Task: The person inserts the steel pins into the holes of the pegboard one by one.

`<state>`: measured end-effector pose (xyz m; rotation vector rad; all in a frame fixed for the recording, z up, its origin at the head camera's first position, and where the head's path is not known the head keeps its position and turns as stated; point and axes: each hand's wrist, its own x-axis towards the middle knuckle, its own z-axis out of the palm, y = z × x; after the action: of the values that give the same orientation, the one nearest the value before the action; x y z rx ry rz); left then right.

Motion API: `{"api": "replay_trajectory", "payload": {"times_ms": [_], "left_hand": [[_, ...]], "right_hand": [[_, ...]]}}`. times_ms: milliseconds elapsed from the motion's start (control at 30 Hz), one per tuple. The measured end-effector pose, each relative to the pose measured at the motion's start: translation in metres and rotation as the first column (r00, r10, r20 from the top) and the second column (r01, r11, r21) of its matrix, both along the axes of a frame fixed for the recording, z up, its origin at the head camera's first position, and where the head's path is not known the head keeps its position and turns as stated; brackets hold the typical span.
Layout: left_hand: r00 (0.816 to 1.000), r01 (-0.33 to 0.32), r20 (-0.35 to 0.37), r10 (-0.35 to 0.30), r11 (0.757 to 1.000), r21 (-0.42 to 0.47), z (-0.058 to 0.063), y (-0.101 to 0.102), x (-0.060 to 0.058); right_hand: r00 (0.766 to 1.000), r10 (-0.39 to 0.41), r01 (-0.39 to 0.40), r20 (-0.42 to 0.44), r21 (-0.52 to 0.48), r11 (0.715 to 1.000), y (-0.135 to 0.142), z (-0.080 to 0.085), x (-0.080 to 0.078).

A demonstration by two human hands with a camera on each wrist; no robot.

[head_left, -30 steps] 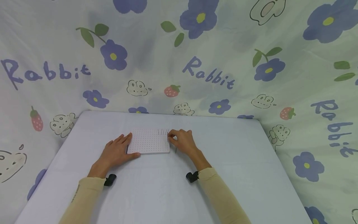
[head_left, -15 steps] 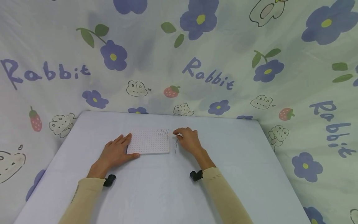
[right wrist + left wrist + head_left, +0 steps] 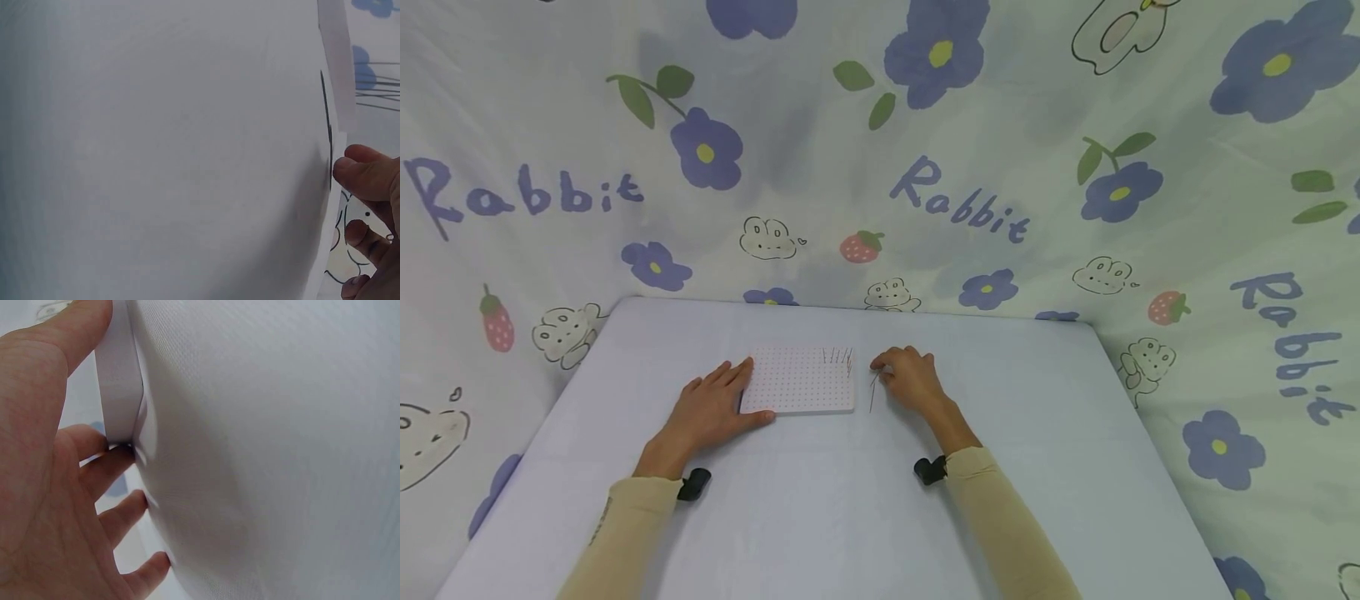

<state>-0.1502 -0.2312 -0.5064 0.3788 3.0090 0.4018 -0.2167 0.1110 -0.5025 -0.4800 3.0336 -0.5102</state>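
A white board (image 3: pixel 797 387) dotted with rows of tiny holes lies on the table. Several thin dark pins (image 3: pixel 837 356) stand in its far right corner. My left hand (image 3: pixel 707 408) rests against the board's left side with fingers spread, the thumb along the near edge; its fingertips touch the cloth in the left wrist view. Right of the board, my right hand (image 3: pixel 910 379) is low over the table, thumb and index finger bent close to loose dark pins (image 3: pixel 872 396). In the right wrist view the thumb tip is right beside a lying pin (image 3: pixel 330 159).
A white cloth covers the table (image 3: pixel 820 517). Behind it and along the sides hangs a curtain (image 3: pixel 820 167) printed with flowers and rabbits. A small black wrist camera (image 3: pixel 695 483) sits at the left cuff, another black camera (image 3: pixel 930 470) at the right.
My right hand has moved right from the board's far right corner to the loose pins, then lowered slightly. A pin there that it covered now shows standing in the board. The left hand stays put.
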Motion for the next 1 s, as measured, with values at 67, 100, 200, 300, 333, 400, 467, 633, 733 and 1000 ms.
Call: {"api": "replay_trajectory", "payload": {"times_ms": [67,100,200,300,333,400,467,633,733,1000], "left_hand": [[1.000,0.000,0.002,0.000,1.000,0.002,0.0001,-0.0001,0.0001],[1.000,0.000,0.003,0.000,1.000,0.004,0.0005,-0.0001,0.0002],[1.000,-0.002,-0.001,0.002,1.000,0.003,0.0005,-0.0003,-0.0002],[1.000,-0.003,-0.002,0.003,1.000,0.003,0.0009,-0.0001,0.0000],[1.000,-0.003,-0.003,0.003,1.000,0.004,0.0008,-0.0001,0.0000],[1.000,-0.003,0.001,0.003,1.000,0.007,0.0010,0.0000,0.0003],[1.000,0.001,0.004,-0.001,1.000,0.010,0.0013,0.0001,0.0004],[1.000,0.003,0.004,-0.003,1.000,0.011,0.0010,-0.0002,0.0006],[1.000,0.003,0.004,-0.003,1.000,0.009,0.0000,-0.0004,0.0003],[1.000,0.002,0.007,-0.002,1.000,0.012,0.0021,0.0001,0.0008]], "right_hand": [[1.000,0.005,-0.005,0.000,0.030,1.000,0.0006,-0.0014,-0.0005],[1.000,0.007,-0.007,-0.003,0.044,0.999,0.0008,-0.0018,-0.0007],[1.000,0.009,-0.008,-0.014,0.066,0.998,0.0017,-0.0020,-0.0016],[1.000,0.002,0.000,-0.024,0.070,0.998,0.0024,-0.0008,-0.0024],[1.000,0.000,0.002,-0.028,0.070,0.998,0.0025,-0.0006,-0.0027],[0.999,-0.006,0.009,-0.036,0.073,0.997,0.0026,0.0000,-0.0032],[0.999,-0.010,0.013,-0.044,0.080,0.997,0.0025,0.0002,-0.0039],[0.998,-0.013,0.020,-0.062,0.108,0.994,0.0030,0.0008,-0.0049],[0.997,-0.021,0.030,-0.072,0.124,0.992,0.0040,0.0000,-0.0054],[0.997,-0.045,0.053,-0.063,0.133,0.990,0.0062,-0.0021,-0.0042]]}}
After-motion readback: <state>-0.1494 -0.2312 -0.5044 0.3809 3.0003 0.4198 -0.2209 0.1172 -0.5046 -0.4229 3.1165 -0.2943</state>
